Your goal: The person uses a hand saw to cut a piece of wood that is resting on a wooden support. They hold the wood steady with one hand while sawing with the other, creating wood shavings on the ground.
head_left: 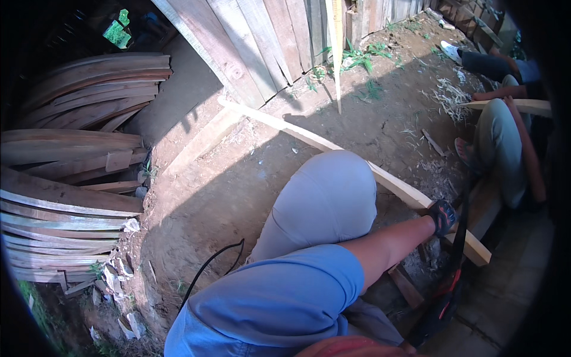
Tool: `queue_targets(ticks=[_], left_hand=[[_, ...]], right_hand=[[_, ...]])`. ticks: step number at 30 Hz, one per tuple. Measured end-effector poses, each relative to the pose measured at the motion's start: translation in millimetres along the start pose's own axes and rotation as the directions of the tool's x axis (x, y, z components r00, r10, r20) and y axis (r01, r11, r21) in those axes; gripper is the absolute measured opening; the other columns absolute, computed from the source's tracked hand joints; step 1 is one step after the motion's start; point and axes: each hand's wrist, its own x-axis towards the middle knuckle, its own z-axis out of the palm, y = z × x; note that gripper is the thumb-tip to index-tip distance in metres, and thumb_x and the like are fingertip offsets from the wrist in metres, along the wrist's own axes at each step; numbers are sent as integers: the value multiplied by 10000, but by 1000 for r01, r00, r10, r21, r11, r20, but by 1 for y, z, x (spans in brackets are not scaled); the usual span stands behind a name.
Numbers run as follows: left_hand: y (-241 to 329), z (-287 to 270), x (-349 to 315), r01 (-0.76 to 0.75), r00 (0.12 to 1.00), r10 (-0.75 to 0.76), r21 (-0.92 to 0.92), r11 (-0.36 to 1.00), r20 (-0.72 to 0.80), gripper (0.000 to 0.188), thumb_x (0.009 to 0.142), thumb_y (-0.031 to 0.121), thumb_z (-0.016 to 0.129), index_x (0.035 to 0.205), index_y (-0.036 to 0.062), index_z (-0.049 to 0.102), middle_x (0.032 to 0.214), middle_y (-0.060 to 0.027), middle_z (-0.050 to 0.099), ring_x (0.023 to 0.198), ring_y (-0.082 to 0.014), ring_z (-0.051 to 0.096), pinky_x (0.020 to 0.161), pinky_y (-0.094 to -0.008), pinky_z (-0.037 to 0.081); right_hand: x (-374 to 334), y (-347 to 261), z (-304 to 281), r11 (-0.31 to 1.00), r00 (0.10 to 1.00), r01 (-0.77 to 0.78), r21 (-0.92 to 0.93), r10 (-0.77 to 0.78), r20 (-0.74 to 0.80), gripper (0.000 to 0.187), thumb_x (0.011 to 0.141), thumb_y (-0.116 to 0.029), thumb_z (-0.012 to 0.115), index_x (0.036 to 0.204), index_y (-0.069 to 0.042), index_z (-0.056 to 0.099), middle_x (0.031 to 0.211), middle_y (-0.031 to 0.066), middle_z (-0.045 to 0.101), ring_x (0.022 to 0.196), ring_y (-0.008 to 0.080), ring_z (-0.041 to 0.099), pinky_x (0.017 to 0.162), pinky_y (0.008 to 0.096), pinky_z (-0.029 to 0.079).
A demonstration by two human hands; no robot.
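Observation:
My left hand [441, 218], in a dark patterned glove, is closed on a long pale wooden strip [395, 189] near its lower right end. The strip runs diagonally from the wooden fence's foot, passes behind my bent knee [330, 196], and ends past the glove. Just right of my left hand, a long black and red tool or strap [443, 300] slants downward; its kind is unclear. My right hand does not show.
Stacks of curved planks [71, 196] line the left. A plank fence [262, 47] stands ahead, with a pale upright stake [336, 59] near it. At right a seated person [502, 143] holds another wooden piece [523, 107]. A black cable [208, 265] lies left of my knee.

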Motion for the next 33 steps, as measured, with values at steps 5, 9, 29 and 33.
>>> queue_targets(ticks=[5,9,29,33], left_hand=[[0,15,3,95,995,-95,15,995,-12,393,835,367,741,1163,157,794,1117,-67,796,1081,-244,755,879,-422,558],[6,10,3,122,992,-122,-27,992,15,346,858,338,711,1154,180,796,1111,-45,796,1083,-235,750,881,-422,548],[16,14,-1,86,994,-82,49,995,-77,250,930,290,658,1116,164,768,1113,-37,772,1069,-231,743,849,-411,532],[4,21,-6,84,988,-77,52,995,-134,246,926,293,667,1101,154,770,1098,-47,780,1059,-235,751,841,-415,545]], right_hand=[[-70,-125,-60,921,953,-287,263,302,-18,501,1061,-239,674,1460,56,609,1327,227,733,1000,294,760,826,403,601],[-72,-90,-64,869,950,289,-402,-312,7,442,1098,-200,602,1416,106,623,1351,241,720,1035,272,754,828,407,600],[153,58,115,800,929,359,-481,-355,103,477,1099,-219,583,1565,-132,525,1539,113,613,1321,274,649,1093,393,516],[130,44,118,899,943,326,-294,-330,38,465,1087,-185,588,1545,-114,551,1492,126,646,1278,299,669,1064,407,529]])
